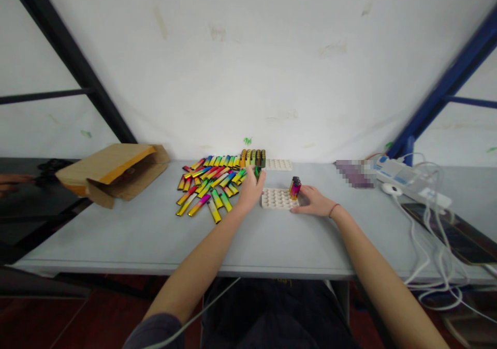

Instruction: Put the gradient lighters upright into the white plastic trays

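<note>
Dark sleeve (157,332); left hand (250,190) grips green lighter (257,172); right hand (316,203) open against tray (276,205); purple lighters (295,189) stand vertical.

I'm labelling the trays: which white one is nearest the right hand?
The front white tray, beside the right hand, with lighters standing at its right end; the other white tray lies farther back, near the wall.

Purple item (357,177) part-blurred, co-worker's hand (14,179) cut off at left, green item (257,172) part-hidden by left fingers (251,176)
</note>
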The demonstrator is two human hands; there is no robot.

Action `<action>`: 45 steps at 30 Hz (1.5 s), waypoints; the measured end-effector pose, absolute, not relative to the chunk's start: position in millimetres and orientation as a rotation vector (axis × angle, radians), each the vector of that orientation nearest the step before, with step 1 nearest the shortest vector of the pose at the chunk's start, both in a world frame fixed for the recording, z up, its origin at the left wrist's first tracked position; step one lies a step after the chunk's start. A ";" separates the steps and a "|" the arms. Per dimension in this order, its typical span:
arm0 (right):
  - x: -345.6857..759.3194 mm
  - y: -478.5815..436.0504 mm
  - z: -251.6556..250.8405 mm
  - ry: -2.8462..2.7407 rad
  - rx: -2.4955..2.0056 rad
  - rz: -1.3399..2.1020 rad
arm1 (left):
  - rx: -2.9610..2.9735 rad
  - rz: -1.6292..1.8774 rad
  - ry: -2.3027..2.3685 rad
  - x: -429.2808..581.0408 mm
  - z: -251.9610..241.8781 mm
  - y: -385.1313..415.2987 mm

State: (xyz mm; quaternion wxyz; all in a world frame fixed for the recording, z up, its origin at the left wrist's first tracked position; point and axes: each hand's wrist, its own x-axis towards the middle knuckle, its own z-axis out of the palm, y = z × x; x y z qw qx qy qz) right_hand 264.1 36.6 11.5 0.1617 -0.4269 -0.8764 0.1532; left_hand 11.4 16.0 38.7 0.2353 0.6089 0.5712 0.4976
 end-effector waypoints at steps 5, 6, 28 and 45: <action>263.4 35.4 13.6 -2.513 -1.229 0.441 | 1.929 1.397 1.479 16.2 43.6 13.0; 263.2 35.1 14.0 -2.518 -1.226 0.441 | 1.982 1.370 1.453 17.3 45.5 11.8; 259.0 32.3 22.0 -2.553 -1.208 0.412 | 2.370 1.272 0.930 59.2 21.5 -3.3; 261.2 36.8 14.7 -2.524 -1.220 0.422 | 2.533 1.227 1.132 54.9 25.1 -4.0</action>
